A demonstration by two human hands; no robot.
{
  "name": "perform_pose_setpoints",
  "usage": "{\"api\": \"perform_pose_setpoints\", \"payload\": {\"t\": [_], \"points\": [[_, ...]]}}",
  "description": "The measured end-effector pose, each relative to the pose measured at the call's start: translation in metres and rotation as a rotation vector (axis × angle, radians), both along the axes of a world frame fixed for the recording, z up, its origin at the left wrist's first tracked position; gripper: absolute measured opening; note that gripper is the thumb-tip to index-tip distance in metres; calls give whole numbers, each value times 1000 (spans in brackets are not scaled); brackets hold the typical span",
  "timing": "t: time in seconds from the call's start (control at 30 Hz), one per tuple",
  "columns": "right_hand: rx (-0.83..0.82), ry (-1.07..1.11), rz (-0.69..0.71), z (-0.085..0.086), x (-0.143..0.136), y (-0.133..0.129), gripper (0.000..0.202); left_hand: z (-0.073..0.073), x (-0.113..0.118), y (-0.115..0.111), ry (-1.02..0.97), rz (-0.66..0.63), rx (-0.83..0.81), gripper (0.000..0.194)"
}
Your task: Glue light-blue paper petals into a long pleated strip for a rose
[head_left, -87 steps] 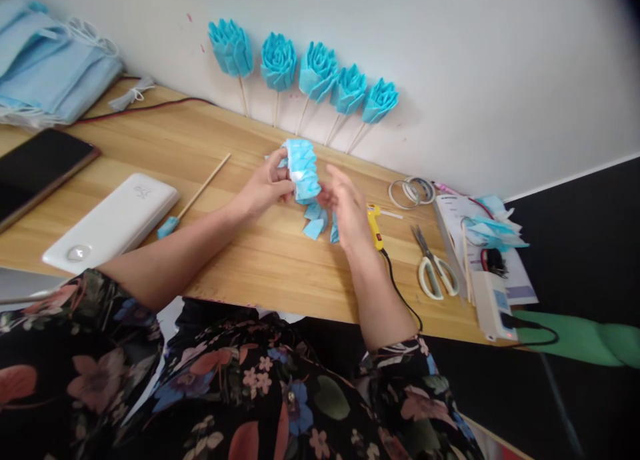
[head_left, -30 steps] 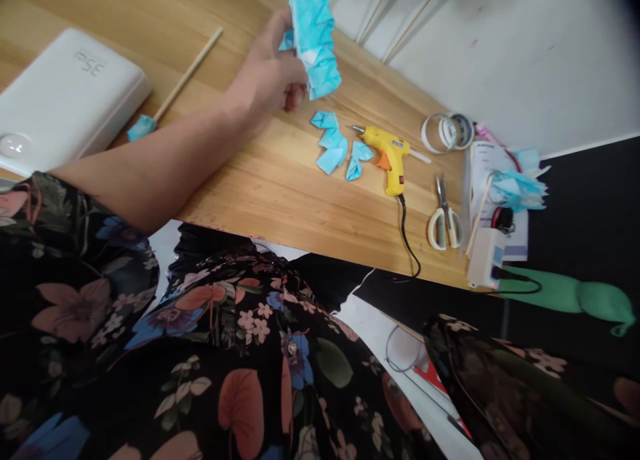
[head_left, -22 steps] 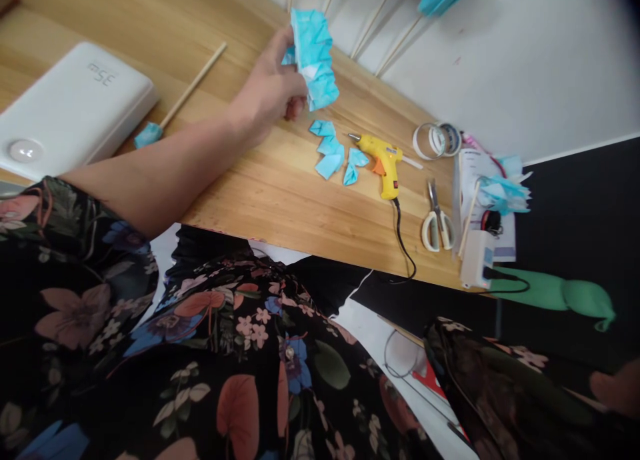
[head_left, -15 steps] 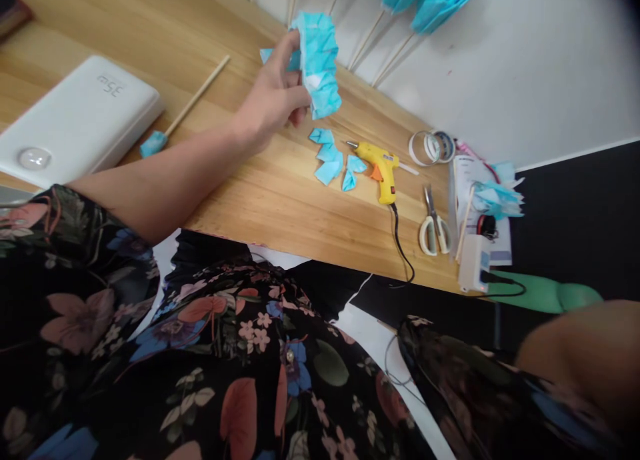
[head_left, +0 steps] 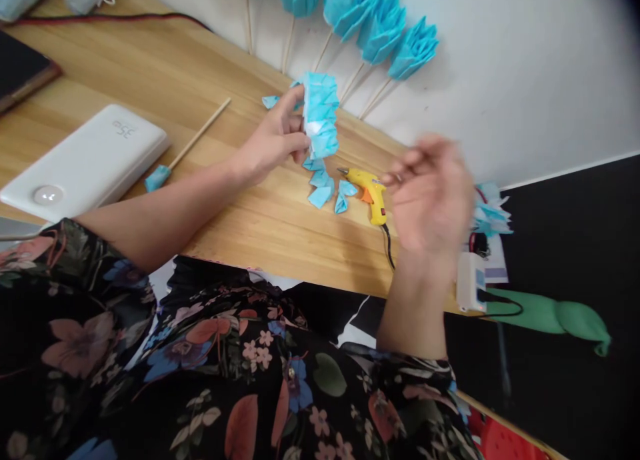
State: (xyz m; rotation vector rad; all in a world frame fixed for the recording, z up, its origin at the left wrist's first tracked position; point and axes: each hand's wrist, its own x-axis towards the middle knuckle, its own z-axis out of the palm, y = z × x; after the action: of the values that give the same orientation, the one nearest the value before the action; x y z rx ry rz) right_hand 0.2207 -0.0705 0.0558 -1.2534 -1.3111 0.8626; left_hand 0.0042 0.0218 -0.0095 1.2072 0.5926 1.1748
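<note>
The left hand (head_left: 273,137), in the head view, pinches a pleated blue piece (head_left: 324,110) by its left edge, thumb below and index finger above, holding it up over the worktop (head_left: 240,230) towards the wall side. The right hand (head_left: 433,193) is raised over the worktop's right part, palm showing and fingers curled; it is blurred, so whether the fingertips are apart or together I cannot tell, and no object shows in it. Nearest to it is a yellow glue gun (head_left: 367,180), lying on its side with the nozzle pointing left. Between the gun and the left hand lie a folded blue strip (head_left: 321,187) and a smaller blue fold (head_left: 344,195), side by side.

The pleated piece looks like thin, non-woven cloth: very light, soft, not slippery, with pleats that would probably crush or spring loose under a hard squeeze. The flat left edge, where thumb and finger already sit, seems the best place to hold it; the ruffled right side is better left untouched. The loose folds look equally light and should be lifted by a corner.
</note>
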Motion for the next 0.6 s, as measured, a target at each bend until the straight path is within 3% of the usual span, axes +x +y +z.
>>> {"api": "perform_pose_setpoints", "payload": {"t": [0.07, 0.23, 0.37, 0.47, 0.6], "points": [[-47, 109, -1, -11, -7, 14, 27, 0, 0, -1, 16, -8, -18, 61], [-192, 162, 106, -40, -29, 45, 52, 0, 0, -1, 35, -12, -78, 66], [-226, 218, 231, -51, -38, 56, 59, -7, 0, 1, 25, -41, -35, 68], [-204, 209, 268, -56, -42, 58, 55, -12, -1, 4, 47, -56, 3, 67], [-155, 227, 211, -65, -44, 58, 44, -18, -1, 5, 43, -75, 34, 52]]}}
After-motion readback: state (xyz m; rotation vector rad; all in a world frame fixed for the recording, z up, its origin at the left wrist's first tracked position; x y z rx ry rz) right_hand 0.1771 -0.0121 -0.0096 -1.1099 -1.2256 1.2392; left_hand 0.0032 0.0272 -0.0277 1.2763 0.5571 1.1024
